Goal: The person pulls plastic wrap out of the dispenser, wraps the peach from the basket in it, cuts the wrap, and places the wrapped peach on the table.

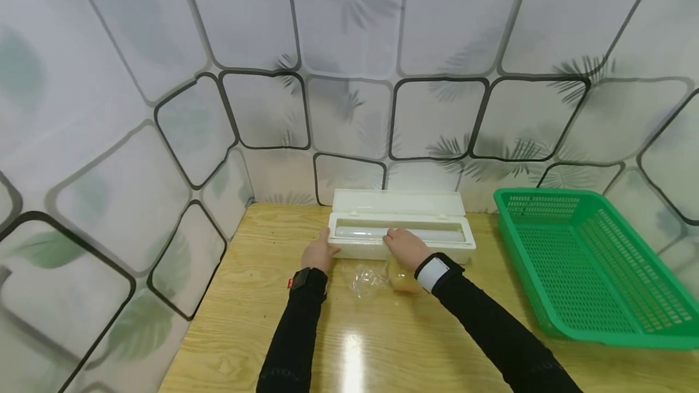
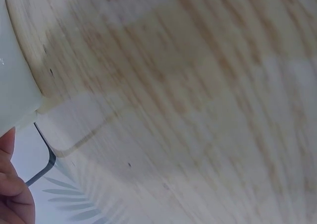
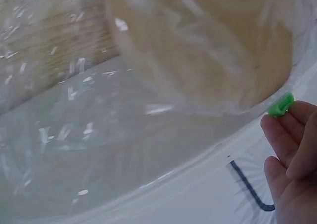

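A white cling film dispenser [image 1: 401, 250] stands at the back of the table, its lid [image 1: 398, 202] raised and a pale roll [image 1: 360, 232] inside. My left hand [image 1: 318, 252] grips its left end; curled fingers [image 2: 12, 192] show at the box's corner in the left wrist view. At the front rim, my right hand [image 1: 406, 248] pinches a small green slider cutter [image 3: 281, 105] with its fingertips. Clear cling film [image 1: 368, 281] hangs crumpled in front of the box. A rounded yellowish-tan thing [image 3: 208, 45] lies under that film, partly hidden by my right wrist in the head view.
A green plastic basket [image 1: 557, 326] stands on the right side of the wooden table [image 1: 246, 302]. Patterned white sheeting [image 1: 349, 117] rises directly behind the table and along its left side.
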`<state>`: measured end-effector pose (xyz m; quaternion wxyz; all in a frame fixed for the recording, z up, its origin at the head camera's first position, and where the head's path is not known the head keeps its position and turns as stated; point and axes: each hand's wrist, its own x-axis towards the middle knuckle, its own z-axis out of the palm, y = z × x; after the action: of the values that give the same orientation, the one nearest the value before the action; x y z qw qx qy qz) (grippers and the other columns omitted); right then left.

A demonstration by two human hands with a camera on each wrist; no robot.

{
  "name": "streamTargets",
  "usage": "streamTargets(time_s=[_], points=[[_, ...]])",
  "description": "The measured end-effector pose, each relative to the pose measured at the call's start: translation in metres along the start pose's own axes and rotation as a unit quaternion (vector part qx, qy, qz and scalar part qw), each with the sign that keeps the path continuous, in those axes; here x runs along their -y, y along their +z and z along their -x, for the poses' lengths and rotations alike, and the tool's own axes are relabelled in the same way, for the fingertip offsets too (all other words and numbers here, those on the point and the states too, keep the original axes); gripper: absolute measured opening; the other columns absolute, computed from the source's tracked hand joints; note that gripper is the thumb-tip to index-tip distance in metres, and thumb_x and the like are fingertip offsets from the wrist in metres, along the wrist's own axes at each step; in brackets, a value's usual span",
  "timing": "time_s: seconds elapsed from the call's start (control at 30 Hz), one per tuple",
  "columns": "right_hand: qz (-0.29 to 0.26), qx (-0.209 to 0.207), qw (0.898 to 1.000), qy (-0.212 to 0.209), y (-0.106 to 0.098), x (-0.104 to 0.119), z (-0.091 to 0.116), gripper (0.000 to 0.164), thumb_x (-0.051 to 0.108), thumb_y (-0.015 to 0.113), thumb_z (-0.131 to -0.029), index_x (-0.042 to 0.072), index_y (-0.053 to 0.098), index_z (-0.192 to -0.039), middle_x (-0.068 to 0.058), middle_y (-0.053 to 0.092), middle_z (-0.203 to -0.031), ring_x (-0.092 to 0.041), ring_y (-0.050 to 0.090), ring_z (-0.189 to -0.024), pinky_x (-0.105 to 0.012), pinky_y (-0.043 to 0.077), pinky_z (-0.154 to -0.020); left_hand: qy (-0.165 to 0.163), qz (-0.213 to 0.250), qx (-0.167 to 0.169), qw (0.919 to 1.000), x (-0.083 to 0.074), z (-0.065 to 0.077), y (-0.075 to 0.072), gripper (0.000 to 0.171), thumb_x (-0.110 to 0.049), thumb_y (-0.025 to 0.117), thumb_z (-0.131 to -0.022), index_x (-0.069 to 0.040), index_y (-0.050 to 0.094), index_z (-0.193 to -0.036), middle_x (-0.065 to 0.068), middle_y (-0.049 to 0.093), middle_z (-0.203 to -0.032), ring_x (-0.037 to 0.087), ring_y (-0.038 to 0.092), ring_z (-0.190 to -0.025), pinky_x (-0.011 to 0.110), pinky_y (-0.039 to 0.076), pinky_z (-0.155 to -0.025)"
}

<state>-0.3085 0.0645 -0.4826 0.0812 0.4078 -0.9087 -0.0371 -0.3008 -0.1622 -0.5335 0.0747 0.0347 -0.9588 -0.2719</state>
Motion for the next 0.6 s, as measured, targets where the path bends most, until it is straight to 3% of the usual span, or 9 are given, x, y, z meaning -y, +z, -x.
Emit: streamTargets(time_s=[0.4,0.6], points=[[-0.014,-0.013,1.0,0.011,0.0,-0.013,0.016,0.022,-0.01,0.055,-0.078,-0.003,0.058,-0.098,-0.013,0.056,-0.094,-0.026,0.054,-0.086,-0.034,0.044,-0.079,0.006,0.007,-0.006,0.9999,0.0,0.001,-0.005,0.051,-0.029,0.068,-0.075,-0.009,0.045,-0.115,0.014,0.062,-0.074,0.029,0.057,-0.061,0.04,0.044,-0.053],[-0.011,-0.015,1.0,0.009,0.002,-0.015,0.02,0.024,-0.011,0.057,-0.076,-0.003,0.059,-0.098,-0.013,0.056,-0.093,-0.026,0.055,-0.085,-0.034,0.045,-0.077,-0.009,-0.025,0.006,0.9996,-0.003,0.001,-0.005,0.053,-0.032,0.067,-0.076,-0.011,0.045,-0.119,0.01,0.063,-0.072,0.024,0.055,-0.056,0.036,0.041,-0.049]])
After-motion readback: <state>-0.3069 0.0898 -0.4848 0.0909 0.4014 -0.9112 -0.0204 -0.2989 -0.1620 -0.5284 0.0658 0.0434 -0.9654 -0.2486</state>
